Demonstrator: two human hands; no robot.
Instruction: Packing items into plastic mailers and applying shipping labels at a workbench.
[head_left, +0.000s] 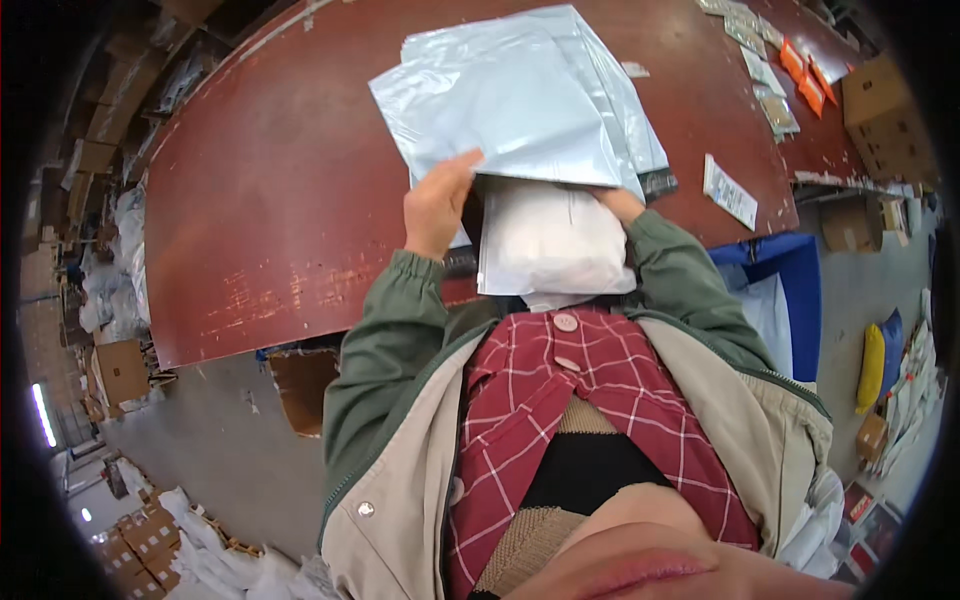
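A silvery-white plastic mailing bag [510,110] lies on top of several similar ones at the table's front middle. My left hand [438,208] is closed on the near left edge of this top bag. Beneath its lifted near edge sits a soft white item in a clear plastic pouch [555,245], partly under the bag and partly sticking out toward my body. At the pouch's right side is my right hand [622,204]. Its fingers are hidden under the bag's edge, so their grip does not show.
The dark red table [270,190] has worn patches. A labelled white packet [730,192] lies to the right, with small clear packets [775,110], orange packets [803,75] and a cardboard box [890,120] beyond. Below the table's right edge stands a blue bin [795,300]; an open carton [305,390] is underneath at left.
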